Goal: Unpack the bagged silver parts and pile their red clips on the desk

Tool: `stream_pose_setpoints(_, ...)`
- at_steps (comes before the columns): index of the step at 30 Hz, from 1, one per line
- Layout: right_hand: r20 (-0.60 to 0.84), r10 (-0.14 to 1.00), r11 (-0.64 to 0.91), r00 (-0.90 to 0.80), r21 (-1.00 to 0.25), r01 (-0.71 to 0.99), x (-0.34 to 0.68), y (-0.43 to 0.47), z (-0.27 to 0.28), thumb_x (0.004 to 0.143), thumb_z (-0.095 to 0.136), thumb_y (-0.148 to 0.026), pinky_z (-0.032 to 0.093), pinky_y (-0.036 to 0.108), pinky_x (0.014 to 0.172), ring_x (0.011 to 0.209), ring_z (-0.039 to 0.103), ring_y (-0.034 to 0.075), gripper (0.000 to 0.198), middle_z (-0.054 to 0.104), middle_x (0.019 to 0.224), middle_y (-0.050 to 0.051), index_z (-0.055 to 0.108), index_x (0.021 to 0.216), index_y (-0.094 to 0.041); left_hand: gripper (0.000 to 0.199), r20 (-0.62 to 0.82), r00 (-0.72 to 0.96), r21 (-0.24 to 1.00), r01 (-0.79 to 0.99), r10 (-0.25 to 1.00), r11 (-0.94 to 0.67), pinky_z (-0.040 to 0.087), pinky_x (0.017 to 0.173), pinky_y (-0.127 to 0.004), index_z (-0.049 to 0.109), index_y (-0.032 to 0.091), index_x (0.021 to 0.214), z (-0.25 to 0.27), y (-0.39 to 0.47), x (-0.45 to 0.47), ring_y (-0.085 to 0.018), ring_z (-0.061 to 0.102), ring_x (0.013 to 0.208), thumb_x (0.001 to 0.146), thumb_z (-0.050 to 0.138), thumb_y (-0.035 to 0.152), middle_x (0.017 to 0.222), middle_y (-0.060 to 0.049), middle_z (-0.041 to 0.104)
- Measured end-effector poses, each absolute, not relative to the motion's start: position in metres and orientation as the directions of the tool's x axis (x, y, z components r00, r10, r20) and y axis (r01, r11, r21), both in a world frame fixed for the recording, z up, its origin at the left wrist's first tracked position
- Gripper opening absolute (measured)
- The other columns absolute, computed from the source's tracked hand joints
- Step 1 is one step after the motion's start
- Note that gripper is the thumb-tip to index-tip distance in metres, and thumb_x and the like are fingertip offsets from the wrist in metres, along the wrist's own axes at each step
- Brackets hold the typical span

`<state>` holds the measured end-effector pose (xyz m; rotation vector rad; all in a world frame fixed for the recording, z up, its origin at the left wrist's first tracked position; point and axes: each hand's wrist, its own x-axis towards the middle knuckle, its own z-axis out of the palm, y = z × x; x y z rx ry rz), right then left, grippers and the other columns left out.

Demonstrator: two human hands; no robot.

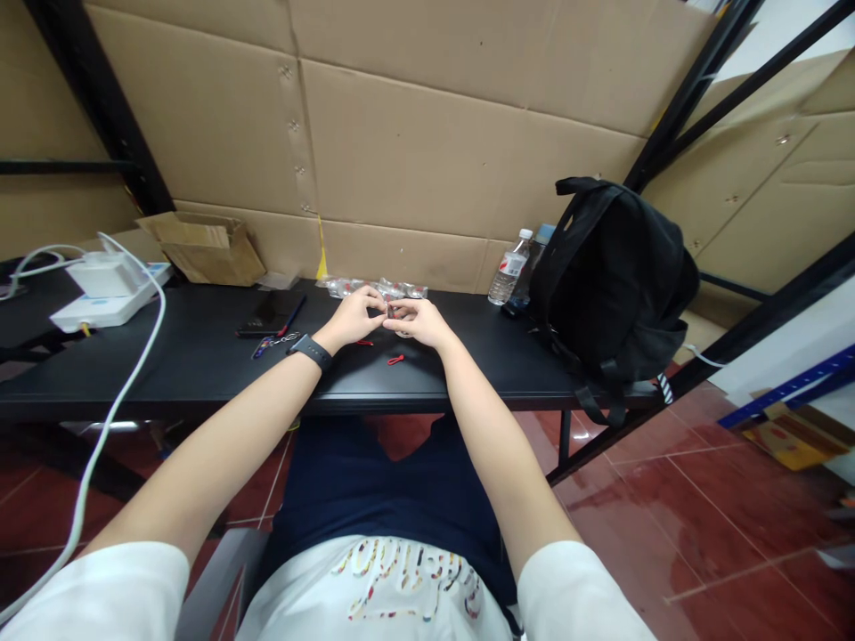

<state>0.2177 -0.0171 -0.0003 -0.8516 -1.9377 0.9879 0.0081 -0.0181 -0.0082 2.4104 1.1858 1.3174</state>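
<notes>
My left hand (355,318) and my right hand (425,322) meet over the black table, fingertips closed in a pinch around something small. The fingers mostly hide it, and I cannot make out what it is. Just below my right hand lies a small red cord loop (396,360). Another bit of red (364,343) shows beside my left hand, partly covered by it. Behind both hands are clear plastic packets (344,287) with red pieces in them. A dark watch (311,351) is strapped on my left wrist.
On the left are a phone (272,313), keys (273,344), a paper bag (207,249) and a white power strip (110,303) with a trailing cable. To the right stand a water bottle (508,269) and a black backpack (614,285). Cardboard (414,151) walls the back.
</notes>
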Motion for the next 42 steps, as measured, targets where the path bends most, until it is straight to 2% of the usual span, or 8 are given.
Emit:
stream_pose_setpoints(4,0.367,0.833,0.446,-0.414,-0.888,0.112,0.215,-0.018,-0.001,0.063,0.093,-0.043,0.057,0.026,0.068,0.076,0.072,0.017,0.053,0.075,0.089,0.004,0.067,0.103,-0.018,0.016,0.641,0.258,0.504,0.568,0.723,-0.65,0.053,0.099,-0.043,0.078,0.02,0.08,-0.007,-0.019,0.009,-0.024,0.066,0.096,0.08,0.071,0.034,0.097,-0.007,0.066)
stream_pose_setpoints(7,0.387,0.822,0.449,-0.417,-0.892,0.058,0.215,-0.018,0.001,0.069,0.088,-0.049,0.058,0.027,0.073,0.079,0.074,0.018,0.043,0.074,0.083,0.004,0.064,0.086,-0.017,0.017,0.641,0.226,0.526,0.567,0.734,-0.634,0.053,0.1,-0.043,0.078,0.02,0.081,-0.006,-0.019,0.009,-0.024,0.066,0.096,0.082,0.071,0.036,0.096,-0.007,0.067)
stream_pose_setpoints(11,0.348,0.841,0.406,-0.415,-0.912,0.057,0.215,-0.015,0.001,0.086,0.073,-0.052,0.056,0.025,0.061,0.071,0.072,0.018,0.037,0.074,0.079,0.006,0.069,0.091,-0.016,0.022,0.646,0.206,0.525,0.579,0.735,-0.624,0.052,0.1,-0.043,0.079,0.02,0.081,-0.006,-0.019,0.009,-0.025,0.067,0.096,0.083,0.071,0.04,0.096,-0.008,0.068)
stream_pose_setpoints(16,0.401,0.836,0.501,-0.374,-0.836,0.223,0.218,-0.01,-0.002,0.082,0.077,-0.034,0.056,0.025,0.062,0.067,0.07,0.017,0.021,0.075,0.076,0.004,0.072,0.09,-0.016,0.028,0.641,0.237,0.501,0.591,0.73,-0.632,0.053,0.099,-0.042,0.079,0.02,0.081,-0.007,-0.02,0.009,-0.025,0.066,0.097,0.083,0.072,0.047,0.098,-0.008,0.067)
stream_pose_setpoints(23,0.402,0.832,0.544,-0.383,-0.728,0.417,0.22,-0.008,-0.003,0.087,0.071,-0.03,0.055,0.027,0.069,0.068,0.068,0.016,0.016,0.075,0.077,0.005,0.076,0.085,-0.016,0.027,0.637,0.264,0.473,0.607,0.724,-0.638,0.053,0.098,-0.041,0.079,0.021,0.081,-0.006,-0.022,0.009,-0.024,0.065,0.094,0.083,0.072,0.046,0.097,-0.007,0.066)
stream_pose_setpoints(29,0.394,0.838,0.53,-0.378,-0.754,0.388,0.218,-0.012,-0.001,0.087,0.069,-0.03,0.052,0.024,0.064,0.066,0.067,0.014,0.016,0.072,0.076,0.003,0.073,0.084,-0.015,0.02,0.641,0.277,0.474,0.591,0.716,-0.653,0.053,0.095,-0.04,0.077,0.02,0.086,-0.006,-0.022,0.011,-0.024,0.065,0.094,0.082,0.07,0.038,0.096,-0.007,0.067)
stream_pose_setpoints(35,0.375,0.852,0.508,-0.366,-0.759,0.407,0.217,-0.011,0.0,0.086,0.066,-0.026,0.051,0.025,0.067,0.07,0.067,0.016,0.014,0.072,0.076,0.003,0.071,0.076,-0.017,0.026,0.644,0.194,0.569,0.525,0.74,-0.633,0.051,0.097,-0.037,0.074,0.02,0.104,-0.003,-0.023,0.015,-0.023,0.066,0.104,0.093,0.051,0.029,0.107,-0.007,0.072)
stream_pose_setpoints(42,0.418,0.83,0.546,-0.37,-0.746,0.381,0.218,-0.011,0.001,0.089,0.063,-0.028,0.051,0.022,0.065,0.07,0.067,0.015,0.019,0.072,0.076,0.001,0.07,0.075,-0.018,0.026,0.645,0.316,0.477,0.545,0.696,-0.689,0.05,0.099,-0.039,0.079,0.021,0.097,-0.002,-0.028,0.015,-0.025,0.068,0.104,0.089,0.065,0.04,0.105,-0.008,0.076)
